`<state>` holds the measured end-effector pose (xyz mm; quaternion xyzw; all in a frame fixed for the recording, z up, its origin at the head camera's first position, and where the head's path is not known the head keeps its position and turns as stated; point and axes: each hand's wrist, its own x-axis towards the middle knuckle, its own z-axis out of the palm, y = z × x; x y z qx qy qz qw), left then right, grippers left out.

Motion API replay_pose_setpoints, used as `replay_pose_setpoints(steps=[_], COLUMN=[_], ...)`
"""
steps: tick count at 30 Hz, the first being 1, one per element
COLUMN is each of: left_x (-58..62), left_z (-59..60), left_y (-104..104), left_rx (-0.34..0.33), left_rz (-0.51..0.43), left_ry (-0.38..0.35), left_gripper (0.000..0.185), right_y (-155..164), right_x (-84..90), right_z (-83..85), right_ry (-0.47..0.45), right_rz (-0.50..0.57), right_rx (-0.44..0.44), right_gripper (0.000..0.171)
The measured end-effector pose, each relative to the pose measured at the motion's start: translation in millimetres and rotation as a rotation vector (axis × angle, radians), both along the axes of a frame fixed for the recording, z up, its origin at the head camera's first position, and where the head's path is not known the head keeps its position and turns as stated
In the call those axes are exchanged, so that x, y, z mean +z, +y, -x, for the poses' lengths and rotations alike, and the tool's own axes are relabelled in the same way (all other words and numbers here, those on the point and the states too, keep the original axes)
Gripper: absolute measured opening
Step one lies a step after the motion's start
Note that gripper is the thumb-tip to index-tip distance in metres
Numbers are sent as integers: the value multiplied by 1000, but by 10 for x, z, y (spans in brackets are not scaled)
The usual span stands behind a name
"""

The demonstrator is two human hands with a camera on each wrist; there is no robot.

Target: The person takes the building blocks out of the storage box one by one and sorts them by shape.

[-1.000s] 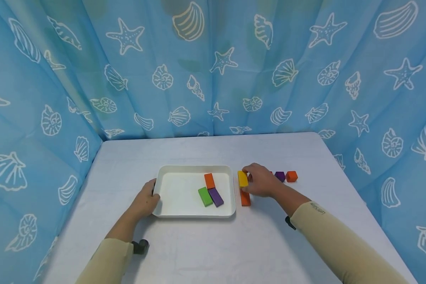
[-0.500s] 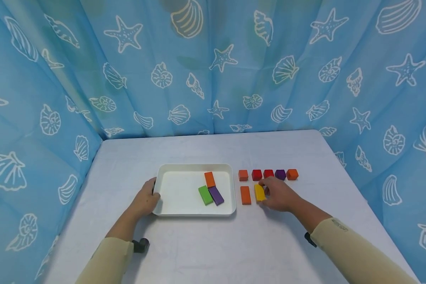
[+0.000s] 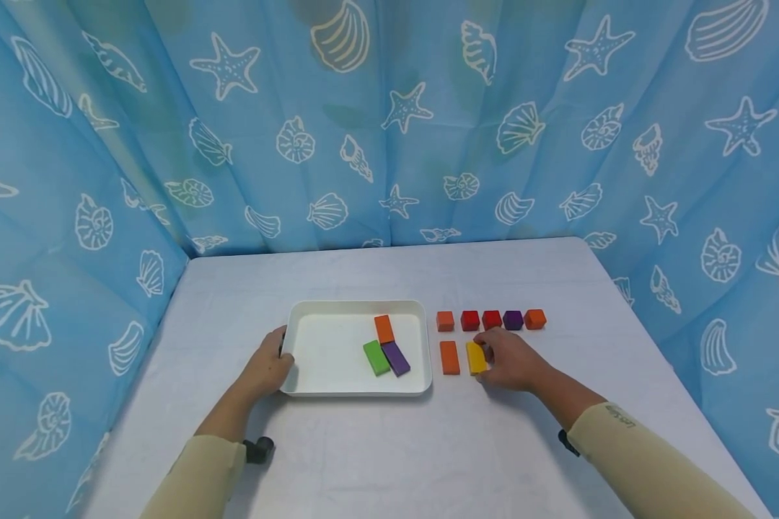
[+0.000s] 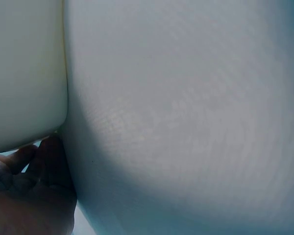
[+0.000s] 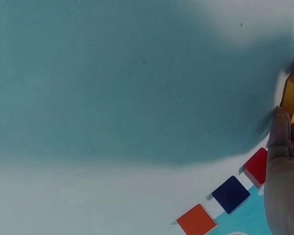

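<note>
My right hand (image 3: pixel 511 358) pinches a yellow rectangular block (image 3: pixel 476 358) between thumb and fingers, down at the table. Just left of it lies an orange rectangular block (image 3: pixel 450 358). In the right wrist view the yellow block (image 5: pixel 293 97) shows between the fingertips at the right edge. My left hand (image 3: pixel 266 362) grips the left rim of a white tray (image 3: pixel 350 394), thumb over the edge. Inside the tray's right half lie an orange block (image 3: pixel 384 329), a green block (image 3: pixel 376 358) and a purple block (image 3: pixel 396 359).
Behind the right hand runs a row of small cubes: an orange cube (image 3: pixel 445 321), two red ones including a red cube (image 3: pixel 470 321), a purple cube (image 3: pixel 513 320) and another orange cube (image 3: pixel 535 319). A blue shell-print curtain (image 3: pixel 389 144) borders the white table (image 3: pixel 376 461).
My right hand has carried the yellow block from above the orange pieces rightward and toward me, down beside the orange rectangular block. The left hand stays at the tray.
</note>
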<state>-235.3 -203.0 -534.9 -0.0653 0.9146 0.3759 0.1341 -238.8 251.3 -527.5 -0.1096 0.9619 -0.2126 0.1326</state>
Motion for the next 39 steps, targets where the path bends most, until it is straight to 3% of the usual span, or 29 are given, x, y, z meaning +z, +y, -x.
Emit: replay_pose_setpoints(steps=[7, 13, 19, 24, 30, 39], left_x=[-26, -12, -3, -5, -16, -3], left_z=[-2, -16, -22, -26, -31, -36], left_y=[-17, 8, 24, 26, 10, 6], left_rx=[1, 25, 32, 29, 23, 27], left_rz=[0, 4, 21, 26, 17, 5], left_ry=[12, 8, 4, 10, 20, 20], left_gripper=[69, 69, 69, 68, 68, 68], right_y=[-84, -273, -689, -1163, -1578, -1714], right_x=[122, 239, 389, 430, 379, 303], right_z=[80, 191, 283, 301, 321, 359], right_ry=[38, 49, 18, -23, -29, -37], right_rz=[-26, -29, 35, 58, -13, -107], right_rx=[-14, 38, 65, 194, 417, 485], right_gripper=[90, 86, 84, 80, 79, 72])
